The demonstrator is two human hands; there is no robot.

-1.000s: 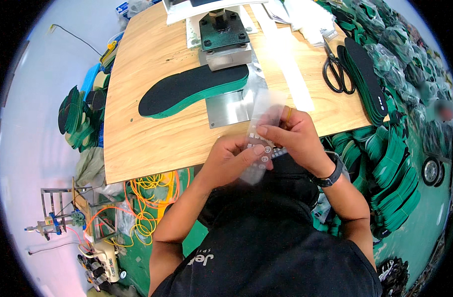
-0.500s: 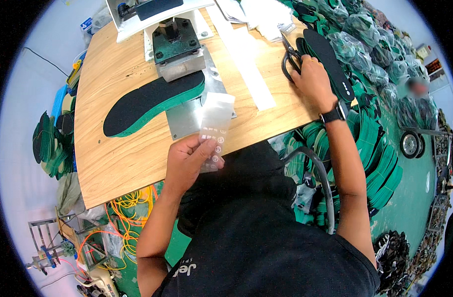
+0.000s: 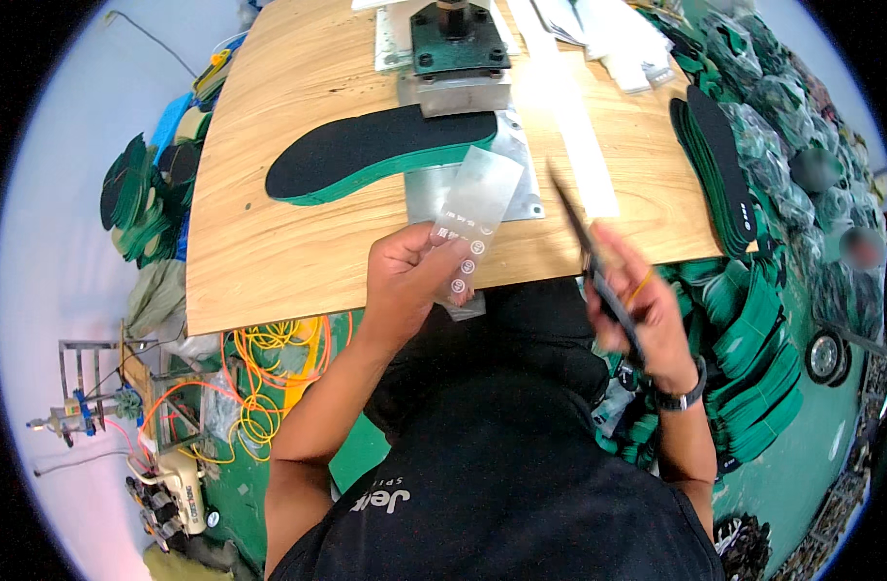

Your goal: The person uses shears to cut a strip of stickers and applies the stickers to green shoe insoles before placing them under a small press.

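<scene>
The left hand point(image 3: 404, 281) pinched a clear label strip point(image 3: 474, 218) over the near edge of the wooden counter point(image 3: 288, 242); the right hand point(image 3: 637, 310), blurred, gripped dark scissors point(image 3: 591, 257) just beside it; a black-and-green insole point(image 3: 375, 150) lay behind.

Left hand point(image 3: 404, 281) pinching a clear printed film strip point(image 3: 472, 218), right hand point(image 3: 637, 310) holding blurred scissors point(image 3: 593, 261), black green-edged insole point(image 3: 366, 150) on wooden worktop point(image 3: 269, 252)
</scene>
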